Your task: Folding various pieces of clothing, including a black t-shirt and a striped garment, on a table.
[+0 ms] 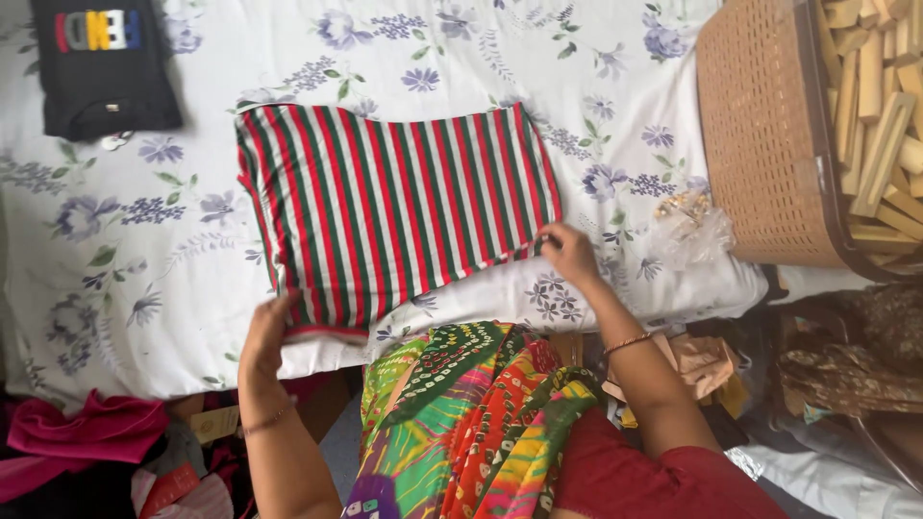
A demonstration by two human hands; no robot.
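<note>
A red, green and white striped garment [399,207] lies flat on a white bedsheet with blue and purple flowers [144,250]. My left hand [267,334] pinches its near left corner at the bed's edge. My right hand [567,252] grips the near right corner of the same garment. Both arms reach forward over my colourful patterned clothing [461,413].
A folded black garment [104,67] lies at the far left of the bed. A brown woven basket [769,135] with wooden sticks [880,115] stands at the right. A crumpled clear plastic bag [687,231] lies next to it. Pink cloth [87,432] and other clothes are heaped below.
</note>
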